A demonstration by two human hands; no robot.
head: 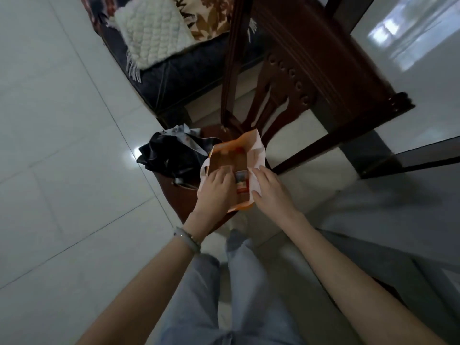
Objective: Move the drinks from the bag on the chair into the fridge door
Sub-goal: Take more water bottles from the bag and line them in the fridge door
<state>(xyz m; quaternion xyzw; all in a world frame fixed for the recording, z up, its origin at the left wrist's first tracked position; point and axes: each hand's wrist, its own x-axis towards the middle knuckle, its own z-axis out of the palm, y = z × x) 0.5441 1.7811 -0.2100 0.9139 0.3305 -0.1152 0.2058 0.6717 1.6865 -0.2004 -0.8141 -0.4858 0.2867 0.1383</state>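
Drinks [241, 181] sit inside the orange and white bag [256, 155] at the centre of the frame, only one labelled bottle top plainly showing between the two hands, the rest blurred in the bag's shaded inside; the bag stands on the dark wooden seat of the chair [281, 95], near the seat's front edge, its mouth spread wide; the left hand [216, 189] lies on the bag's left rim with its fingers curled over the edge into the opening, gripping that rim; the right hand [270, 189] pinches the white right rim, pulling it outward; whether either hand touches the bottle I cannot tell; a black bag [171, 155] slumps just beside the orange one on its left, touching it, over the seat's left edge; the chair back rises toward the upper middle of the frame; a pale bracelet [187, 240] rings the left wrist; light blue trousers [224, 295] fill the lower middle; pale tiled floor [62, 145] lies open across the whole left side and at lower right; a bed [154, 33] with a cream quilted blanket lies at upper left, well apart from the chair.
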